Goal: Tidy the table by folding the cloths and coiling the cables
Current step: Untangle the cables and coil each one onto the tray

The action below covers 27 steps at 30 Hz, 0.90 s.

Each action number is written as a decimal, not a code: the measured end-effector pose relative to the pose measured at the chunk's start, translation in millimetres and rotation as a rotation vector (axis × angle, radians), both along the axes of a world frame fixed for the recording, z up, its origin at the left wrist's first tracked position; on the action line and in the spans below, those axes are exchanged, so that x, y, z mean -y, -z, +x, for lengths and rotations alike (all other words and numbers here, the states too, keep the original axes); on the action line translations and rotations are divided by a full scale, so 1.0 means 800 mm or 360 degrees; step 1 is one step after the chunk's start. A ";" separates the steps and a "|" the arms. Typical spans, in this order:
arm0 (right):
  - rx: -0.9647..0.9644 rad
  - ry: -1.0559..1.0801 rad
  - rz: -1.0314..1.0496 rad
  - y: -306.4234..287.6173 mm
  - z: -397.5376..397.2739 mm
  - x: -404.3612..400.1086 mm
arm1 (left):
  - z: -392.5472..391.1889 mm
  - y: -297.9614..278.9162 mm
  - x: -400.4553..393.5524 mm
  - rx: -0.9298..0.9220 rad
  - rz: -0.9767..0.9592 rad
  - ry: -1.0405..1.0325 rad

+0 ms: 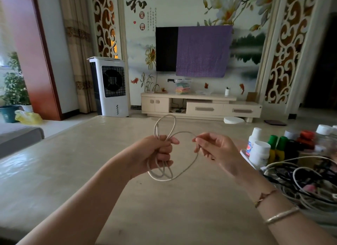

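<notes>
White cable (165, 173) hangs in loops above the middle of the bench (73, 162). Left hand (156, 151) grips the loops in its fist; right hand (209, 148) pinches 1 strand beside it.

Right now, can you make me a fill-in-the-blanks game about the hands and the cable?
1. The left hand grips loops of a ____ cable.
2. The right hand pinches the cable with its ____.
3. The bracelets are on the ____ wrist.
4. More cables lie in a pile on the ____ side of the table.

Missing words: white; fingers; right; right
</notes>
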State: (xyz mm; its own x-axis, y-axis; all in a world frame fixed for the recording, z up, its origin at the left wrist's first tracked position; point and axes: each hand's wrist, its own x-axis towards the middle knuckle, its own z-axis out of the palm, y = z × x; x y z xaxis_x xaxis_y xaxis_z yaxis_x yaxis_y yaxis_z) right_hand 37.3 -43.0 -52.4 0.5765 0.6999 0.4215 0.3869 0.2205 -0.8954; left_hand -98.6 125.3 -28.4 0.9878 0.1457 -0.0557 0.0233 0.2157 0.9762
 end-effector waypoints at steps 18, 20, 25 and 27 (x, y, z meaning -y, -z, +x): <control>-0.0679 -0.0206 0.0207 -0.017 -0.016 -0.003 | 0.020 0.024 0.037 0.0035 0.0251 -0.0069; -0.0626 -0.0163 0.0189 -0.017 -0.014 -0.002 | 0.020 0.022 0.034 0.0040 0.0265 -0.0033; -0.0575 -0.0136 0.0214 -0.012 -0.009 -0.002 | 0.018 0.030 0.029 0.0026 0.1060 -0.0115; -0.0555 -0.0144 0.0228 -0.012 -0.009 -0.003 | 0.021 0.031 0.030 0.0081 0.0933 -0.0164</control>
State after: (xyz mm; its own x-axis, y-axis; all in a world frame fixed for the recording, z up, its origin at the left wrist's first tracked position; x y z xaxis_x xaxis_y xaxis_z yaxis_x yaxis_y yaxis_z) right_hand 30.5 -40.8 -42.7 0.6412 0.7028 0.3079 0.0377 0.3719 -0.9275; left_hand -81.9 101.0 -53.5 0.9662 0.2331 0.1100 -0.0191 -0.3609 0.9324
